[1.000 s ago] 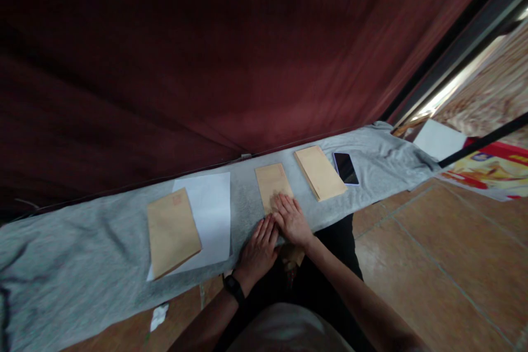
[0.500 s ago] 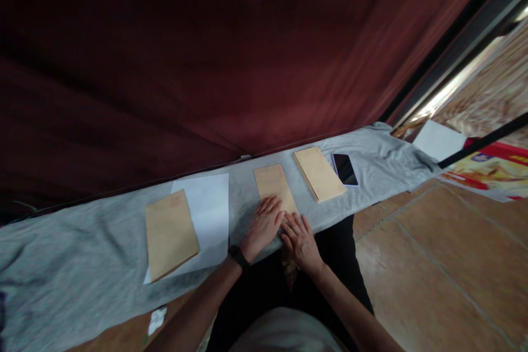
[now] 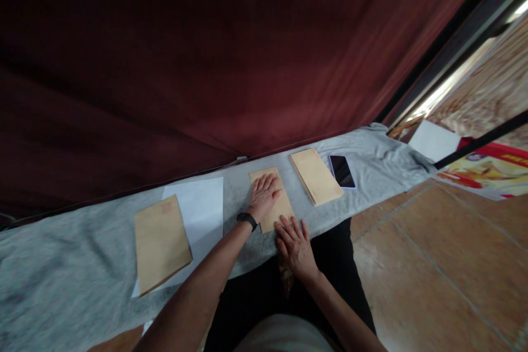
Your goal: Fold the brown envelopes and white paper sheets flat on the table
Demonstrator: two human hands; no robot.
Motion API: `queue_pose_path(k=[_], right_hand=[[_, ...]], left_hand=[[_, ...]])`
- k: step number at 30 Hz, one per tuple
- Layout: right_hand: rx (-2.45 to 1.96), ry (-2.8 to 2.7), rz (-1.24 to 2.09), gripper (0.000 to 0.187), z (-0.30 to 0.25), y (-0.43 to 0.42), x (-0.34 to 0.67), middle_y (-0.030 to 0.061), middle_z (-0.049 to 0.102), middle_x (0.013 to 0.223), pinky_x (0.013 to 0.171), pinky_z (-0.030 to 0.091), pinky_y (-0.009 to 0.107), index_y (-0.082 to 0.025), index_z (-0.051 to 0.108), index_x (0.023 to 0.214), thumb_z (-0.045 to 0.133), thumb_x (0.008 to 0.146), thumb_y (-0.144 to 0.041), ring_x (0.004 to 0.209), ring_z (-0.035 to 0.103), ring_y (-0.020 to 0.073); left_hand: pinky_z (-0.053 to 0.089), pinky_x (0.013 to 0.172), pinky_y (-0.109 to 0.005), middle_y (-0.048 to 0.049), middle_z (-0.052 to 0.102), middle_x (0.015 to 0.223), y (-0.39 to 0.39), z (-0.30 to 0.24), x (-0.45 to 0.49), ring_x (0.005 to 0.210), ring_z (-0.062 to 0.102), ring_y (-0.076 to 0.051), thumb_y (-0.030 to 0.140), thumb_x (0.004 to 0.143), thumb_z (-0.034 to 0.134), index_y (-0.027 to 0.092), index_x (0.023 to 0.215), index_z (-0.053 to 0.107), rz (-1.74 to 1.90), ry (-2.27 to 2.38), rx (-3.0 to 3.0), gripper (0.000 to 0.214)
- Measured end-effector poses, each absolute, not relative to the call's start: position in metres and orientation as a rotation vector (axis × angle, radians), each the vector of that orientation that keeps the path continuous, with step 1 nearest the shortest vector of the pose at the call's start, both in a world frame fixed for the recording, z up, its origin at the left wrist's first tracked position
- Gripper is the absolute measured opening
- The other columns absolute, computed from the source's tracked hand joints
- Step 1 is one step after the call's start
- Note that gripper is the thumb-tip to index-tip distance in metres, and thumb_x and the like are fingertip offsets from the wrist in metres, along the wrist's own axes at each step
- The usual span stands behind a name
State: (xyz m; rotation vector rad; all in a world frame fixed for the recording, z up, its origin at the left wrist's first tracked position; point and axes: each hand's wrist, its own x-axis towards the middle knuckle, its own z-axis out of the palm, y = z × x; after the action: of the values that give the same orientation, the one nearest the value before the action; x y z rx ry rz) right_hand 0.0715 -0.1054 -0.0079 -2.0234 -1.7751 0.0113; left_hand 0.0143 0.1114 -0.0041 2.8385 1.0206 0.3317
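Observation:
A brown paper envelope lies flat on the grey cloth in front of me. My left hand, with a dark band at the wrist, rests palm down on its upper part, fingers extended. At the envelope's lower right corner, my right hand touches the near edge with its fingers spread. To the right lies a stack of similar envelopes. Another pile of brown envelopes sits on the left, partly covering white paper.
A phone lies right of the envelope stack. The grey cloth covers a long narrow surface against a dark red curtain-like backdrop. Tiled floor and a red and yellow printed package are at the right.
My left hand has slid up the envelope, away from me, uncovering its lower part. My right hand stays near the bottom edge. The view has shifted slightly.

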Motion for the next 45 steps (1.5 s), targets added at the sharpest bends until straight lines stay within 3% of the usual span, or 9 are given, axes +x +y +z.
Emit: queue_pose_path(k=[7,15,17,23,36,40,45], right_hand=[[-2.028,-1.79,0.045,0.047,-0.008,-0.106,0.073,0.0006,0.045,0.158,0.123,0.024,0.054,-0.033,0.044,0.153,0.042,0.106,-0.034,0.148,0.038,0.0288],[-2.006,-1.788,0.035,0.047,-0.007,-0.106,0.074,0.0012,0.047,0.157,0.123,0.024,0.054,-0.032,0.045,0.153,0.044,0.105,-0.035,0.149,0.037,0.0282],[-2.002,-1.78,0.028,0.048,-0.008,-0.106,0.073,0.0015,0.048,0.157,0.123,0.024,0.055,-0.032,0.045,0.153,0.044,0.105,-0.035,0.149,0.038,0.0281],[-1.999,-1.766,0.042,0.045,-0.012,-0.105,0.073,0.0022,0.05,0.155,0.123,0.024,0.056,-0.031,0.05,0.149,0.045,0.105,-0.034,0.148,0.038,0.0289],[-2.007,-1.775,0.062,0.047,-0.011,-0.106,0.074,0.0032,0.047,0.157,0.122,0.026,0.055,-0.033,0.046,0.152,0.043,0.105,-0.035,0.148,0.038,0.0288],[-1.994,-1.786,0.05,0.047,-0.015,-0.108,0.078,0.008,0.047,0.157,0.123,0.027,0.053,-0.026,0.047,0.151,0.043,0.105,-0.035,0.148,0.039,0.0266],[-1.969,-1.817,0.038,0.05,-0.017,-0.111,0.083,0.0094,0.047,0.157,0.124,0.028,0.049,-0.019,0.041,0.155,0.039,0.106,-0.031,0.147,0.041,0.0236]], left_hand=[[0.019,0.126,-0.043,-0.0139,0.035,0.163,0.133,-0.006,0.003,0.154,0.025,-0.026,0.047,0.103,0.031,0.009,0.157,0.034,0.26,1.305,2.752,0.066],[0.022,0.125,-0.049,-0.0218,0.036,0.161,0.127,-0.002,-0.006,0.153,0.029,-0.031,0.04,0.103,0.027,0.001,0.154,0.036,0.329,1.489,2.666,0.065],[0.023,0.124,-0.051,-0.0218,0.037,0.16,0.117,-0.001,-0.007,0.153,0.029,-0.031,0.038,0.103,0.026,0.001,0.155,0.033,0.38,1.44,2.688,0.064],[0.021,0.127,-0.046,-0.0095,0.037,0.163,0.076,-0.002,0.011,0.155,0.024,-0.024,0.037,0.104,0.031,0.014,0.156,0.037,0.351,0.884,2.895,0.057],[0.015,0.128,-0.048,-0.0092,0.036,0.163,0.093,-0.004,0.025,0.155,0.023,-0.024,0.041,0.104,0.033,0.016,0.158,0.033,0.258,0.981,2.883,0.06],[0.015,0.128,-0.045,-0.0036,0.036,0.164,0.08,-0.005,0.004,0.154,0.025,-0.021,0.034,0.104,0.034,0.022,0.16,0.029,0.251,0.804,2.937,0.057],[0.018,0.128,-0.045,-0.0039,0.033,0.165,0.043,-0.005,-0.038,0.155,0.023,-0.02,0.031,0.105,0.033,0.021,0.161,0.026,0.289,0.721,2.952,0.057]])
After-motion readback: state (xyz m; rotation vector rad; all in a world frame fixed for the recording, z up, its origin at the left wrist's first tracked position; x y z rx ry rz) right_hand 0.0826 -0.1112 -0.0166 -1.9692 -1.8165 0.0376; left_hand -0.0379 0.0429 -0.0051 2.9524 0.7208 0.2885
